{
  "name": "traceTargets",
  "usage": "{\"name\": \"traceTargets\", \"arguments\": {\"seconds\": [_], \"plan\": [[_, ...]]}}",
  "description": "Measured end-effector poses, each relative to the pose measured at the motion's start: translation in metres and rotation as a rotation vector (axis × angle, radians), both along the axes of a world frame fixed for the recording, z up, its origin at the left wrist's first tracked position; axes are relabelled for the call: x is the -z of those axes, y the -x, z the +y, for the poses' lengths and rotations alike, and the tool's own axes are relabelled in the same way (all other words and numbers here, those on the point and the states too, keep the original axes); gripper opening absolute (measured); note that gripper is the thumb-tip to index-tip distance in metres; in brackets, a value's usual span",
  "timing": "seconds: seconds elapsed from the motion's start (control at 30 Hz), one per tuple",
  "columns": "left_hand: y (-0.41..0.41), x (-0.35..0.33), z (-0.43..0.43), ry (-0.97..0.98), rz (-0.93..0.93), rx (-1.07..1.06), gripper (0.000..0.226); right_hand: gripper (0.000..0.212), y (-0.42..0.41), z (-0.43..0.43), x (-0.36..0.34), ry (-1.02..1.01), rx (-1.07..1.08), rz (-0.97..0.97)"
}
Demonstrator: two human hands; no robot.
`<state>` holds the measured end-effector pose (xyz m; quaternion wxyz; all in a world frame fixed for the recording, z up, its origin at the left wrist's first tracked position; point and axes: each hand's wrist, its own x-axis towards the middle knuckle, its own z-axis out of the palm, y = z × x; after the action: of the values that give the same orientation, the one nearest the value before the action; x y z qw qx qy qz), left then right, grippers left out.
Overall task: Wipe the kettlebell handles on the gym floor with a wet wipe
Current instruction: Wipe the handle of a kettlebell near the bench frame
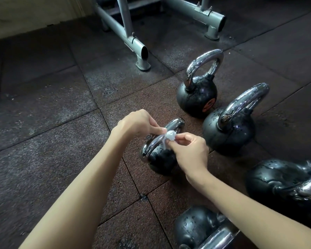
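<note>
Pinching crumpled white wet wipe [170,136], left hand [138,124] at ten o'clock, right hand [190,152] at four; seemingly touching small black kettlebell's [162,162] chrome handle [177,122].

Kettlebells [196,99], metal frame [133,44] on floor [48,141]

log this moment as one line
left hand: pinches wipe | right hand: pinches wipe | wipe: bunched, over nearest kettlebell handle, contact unclear | wiping: not yet visible

Dark speckled rubber floor tiles [43,141]; grey steel frame [126,33]; pale wall [25,13] behind.
</note>
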<state>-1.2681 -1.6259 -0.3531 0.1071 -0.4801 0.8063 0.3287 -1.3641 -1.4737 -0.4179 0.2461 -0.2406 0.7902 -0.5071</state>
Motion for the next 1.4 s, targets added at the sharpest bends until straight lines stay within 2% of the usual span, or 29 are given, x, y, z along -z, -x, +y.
{"name": "traceTargets", "arguments": {"seconds": [0.1,0.37,0.5,0.63,0.77,0.87,1.0,1.13,1.23,1.3,1.4], "plan": [[-0.002,0.001,0.002,0.023,-0.007,-0.029,0.035,0.019,-0.025,0.009,-0.001,-0.036,-0.096,-0.018],[-0.001,0.0,0.006,0.051,0.006,-0.042,0.034,0.013,-0.031,0.01,-0.003,-0.063,-0.127,-0.003],[-0.002,-0.001,0.01,0.08,-0.003,-0.054,0.036,0.007,-0.041,0.008,0.003,-0.141,-0.256,0.073],[-0.002,-0.005,0.018,0.131,-0.01,-0.053,0.034,0.015,-0.038,0.006,0.014,-0.169,-0.322,0.171],[-0.003,-0.004,0.036,0.274,-0.015,0.067,0.033,0.017,-0.024,0.009,0.015,-0.256,-0.392,0.23],[-0.004,0.002,0.048,0.401,-0.073,0.151,0.031,0.015,0.009,0.007,0.01,-0.372,-0.362,0.26],[0.002,0.002,0.042,0.424,-0.042,0.207,0.032,0.015,0.062,0.022,-0.004,-0.339,-0.18,0.153],[0.001,0.005,0.024,0.459,-0.043,0.45,0.028,0.016,0.087,0.039,-0.013,-0.235,-0.06,0.04],[-0.006,0.001,0.0,0.46,0.005,0.79,0.029,0.017,0.088,0.044,-0.015,-0.183,-0.049,0.014],[-0.005,-0.006,-0.016,0.505,0.075,1.039,0.02,0.019,0.085,0.043,-0.016,-0.162,-0.061,-0.01],[0.005,-0.007,-0.039,0.807,0.152,1.393,0.017,0.022,0.083,0.041,-0.016,-0.119,-0.068,-0.054]]}}
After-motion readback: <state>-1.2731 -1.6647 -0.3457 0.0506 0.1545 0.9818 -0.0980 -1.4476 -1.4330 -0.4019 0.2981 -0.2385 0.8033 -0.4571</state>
